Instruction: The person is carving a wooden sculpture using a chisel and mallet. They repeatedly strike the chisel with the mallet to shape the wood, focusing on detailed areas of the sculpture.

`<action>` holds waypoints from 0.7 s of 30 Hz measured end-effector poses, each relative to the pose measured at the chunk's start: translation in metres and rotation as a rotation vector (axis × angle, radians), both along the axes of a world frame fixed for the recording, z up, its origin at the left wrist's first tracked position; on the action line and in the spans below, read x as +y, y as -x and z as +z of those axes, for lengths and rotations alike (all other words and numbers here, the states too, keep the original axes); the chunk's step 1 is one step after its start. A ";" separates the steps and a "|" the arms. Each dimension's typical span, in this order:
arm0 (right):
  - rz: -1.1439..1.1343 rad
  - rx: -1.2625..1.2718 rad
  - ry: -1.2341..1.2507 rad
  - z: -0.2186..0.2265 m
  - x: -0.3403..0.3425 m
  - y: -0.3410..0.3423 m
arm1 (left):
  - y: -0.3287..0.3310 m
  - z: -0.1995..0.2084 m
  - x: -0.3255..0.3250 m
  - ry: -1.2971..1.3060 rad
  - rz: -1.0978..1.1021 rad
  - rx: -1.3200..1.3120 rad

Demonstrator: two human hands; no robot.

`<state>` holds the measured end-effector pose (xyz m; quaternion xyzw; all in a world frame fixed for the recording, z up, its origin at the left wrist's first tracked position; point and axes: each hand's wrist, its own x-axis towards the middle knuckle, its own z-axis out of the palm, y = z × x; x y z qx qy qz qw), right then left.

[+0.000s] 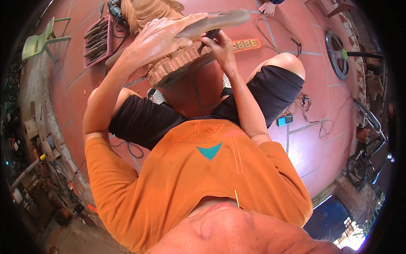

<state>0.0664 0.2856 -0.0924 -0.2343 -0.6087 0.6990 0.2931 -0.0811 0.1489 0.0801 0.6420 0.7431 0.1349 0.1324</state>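
Note:
A carved wooden statue [148, 12] with a scalloped base [177, 65] lies before my bent knees. My left hand [158, 40] is closed round one end of a long wooden mallet [220, 21], whose thick rounded end points to the right above the base. Beneath the mallet, my right hand [222, 48] grips a carving chisel by its dark handle [211, 34]. The chisel's lower part slants toward the base's edge; whether its tip touches the wood I cannot tell.
A pink basket [111, 40] of several carving tools stands left, near a green chair [38, 44] and a dark power tool [115, 9]. An orange power strip [247, 44] lies beyond my right hand. Cables, a blue phone [285, 120] and another person's foot [267, 8] are on the tiles.

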 end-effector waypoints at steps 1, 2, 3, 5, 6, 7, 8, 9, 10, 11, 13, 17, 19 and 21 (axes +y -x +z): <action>0.000 0.019 0.016 0.000 0.002 -0.001 | -0.001 0.001 0.001 -0.058 -0.004 -0.030; 0.000 0.038 0.032 -0.001 0.003 -0.002 | -0.002 0.002 0.002 -0.116 -0.008 -0.061; -0.002 0.038 0.051 -0.002 0.003 -0.002 | -0.003 0.001 0.003 -0.175 -0.012 -0.091; -0.001 0.040 0.086 -0.002 0.004 -0.001 | -0.005 -0.008 0.008 -0.194 0.002 -0.081; 0.002 0.014 0.042 -0.003 0.003 0.000 | -0.006 -0.013 0.008 -0.203 0.009 -0.075; 0.004 -0.012 -0.004 -0.004 0.003 0.000 | -0.007 -0.015 0.008 -0.160 0.006 -0.022; 0.007 -0.038 -0.051 -0.005 0.004 0.000 | -0.007 -0.016 0.008 -0.117 0.002 0.032; 0.012 -0.037 -0.057 -0.005 0.005 0.001 | -0.007 -0.016 0.007 -0.073 0.000 0.086; 0.012 -0.038 -0.064 -0.006 0.005 0.001 | -0.006 -0.012 0.008 -0.046 -0.001 0.083; 0.013 -0.039 -0.069 -0.006 0.006 0.001 | -0.006 -0.005 0.008 -0.019 -0.001 0.080; -0.014 0.006 0.042 -0.007 0.010 0.000 | -0.003 -0.001 0.007 -0.026 -0.004 0.044; -0.022 -0.104 0.172 -0.006 0.019 -0.002 | 0.007 -0.001 0.004 -0.083 0.040 -0.081; -0.018 -0.098 0.155 -0.006 0.017 -0.004 | 0.011 0.007 0.002 -0.093 0.041 -0.130; -0.024 -0.088 0.150 -0.006 0.016 -0.005 | 0.011 0.027 -0.001 -0.122 -0.002 -0.168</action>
